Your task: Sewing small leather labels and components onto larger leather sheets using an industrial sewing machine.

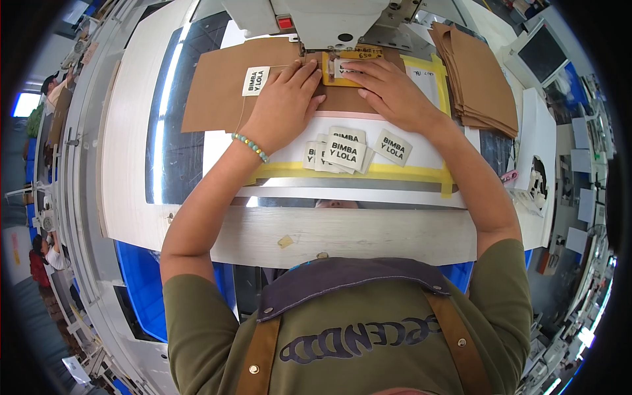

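A brown panel [210, 85], of fabric or thin leather, lies across the bed of a white sewing machine [322, 20]. My left hand [284, 102] rests flat on it with the fingers stretched forward toward the machine head, holding nothing. Left of that hand, a white label [256, 81] with dark lettering lies on the panel, and a loose thread trails beside it. My right hand [395, 95] presses its fingertips on a yellow-framed template [327, 77] under the machine head. Inside the frame another white label shows partly; the fingers cover the remainder. The needle area is hidden.
Several loose white labels [345, 151] lie in a pile nearer me, on a white sheet edged with yellow tape [395, 172]. A stack of brown panels [474, 79] sits at the right. Pink-handled scissors [509, 176] and a monitor [541, 52] are farther right. A blue bin [141, 289] stands below left.
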{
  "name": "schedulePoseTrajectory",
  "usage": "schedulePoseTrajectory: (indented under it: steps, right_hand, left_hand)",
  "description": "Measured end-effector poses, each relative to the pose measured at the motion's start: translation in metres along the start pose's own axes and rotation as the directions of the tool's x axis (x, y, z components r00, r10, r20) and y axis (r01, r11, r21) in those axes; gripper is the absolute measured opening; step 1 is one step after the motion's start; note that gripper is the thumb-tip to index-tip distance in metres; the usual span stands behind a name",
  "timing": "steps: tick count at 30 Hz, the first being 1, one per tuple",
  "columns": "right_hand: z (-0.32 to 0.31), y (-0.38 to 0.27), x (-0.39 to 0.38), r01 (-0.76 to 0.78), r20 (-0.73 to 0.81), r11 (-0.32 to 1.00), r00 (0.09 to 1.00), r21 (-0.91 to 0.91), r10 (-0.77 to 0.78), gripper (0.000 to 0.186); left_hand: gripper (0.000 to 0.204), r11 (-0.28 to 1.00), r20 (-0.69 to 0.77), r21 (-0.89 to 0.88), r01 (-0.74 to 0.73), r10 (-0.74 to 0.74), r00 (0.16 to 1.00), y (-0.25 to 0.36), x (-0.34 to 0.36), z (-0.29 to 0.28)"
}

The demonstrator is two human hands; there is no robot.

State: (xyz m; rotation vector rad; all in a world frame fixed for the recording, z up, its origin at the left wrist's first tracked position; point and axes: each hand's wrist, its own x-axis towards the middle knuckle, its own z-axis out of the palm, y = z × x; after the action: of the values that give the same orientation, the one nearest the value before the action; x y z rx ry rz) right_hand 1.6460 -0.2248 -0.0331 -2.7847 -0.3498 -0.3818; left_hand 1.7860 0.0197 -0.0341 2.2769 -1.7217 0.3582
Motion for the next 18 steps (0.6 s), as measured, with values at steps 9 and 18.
schedulePoseTrajectory:
  steps: [9,18]
  right_hand:
    - [0.005,0.005,0.0,0.019,-0.045,0.999,0.999,0.039,-0.018,0.037]
    - [0.004,0.006,0.001,0.0,-0.041,0.998,0.999,0.065,0.002,0.037]
  left_hand:
    - [0.049,1.0,0.054,-0.012,0.012,-0.012,0.998,-0.001,0.005,-0.005]
    - [0.051,1.0,0.093,-0.007,0.009,-0.009,0.996,-0.001,0.008,-0.012]
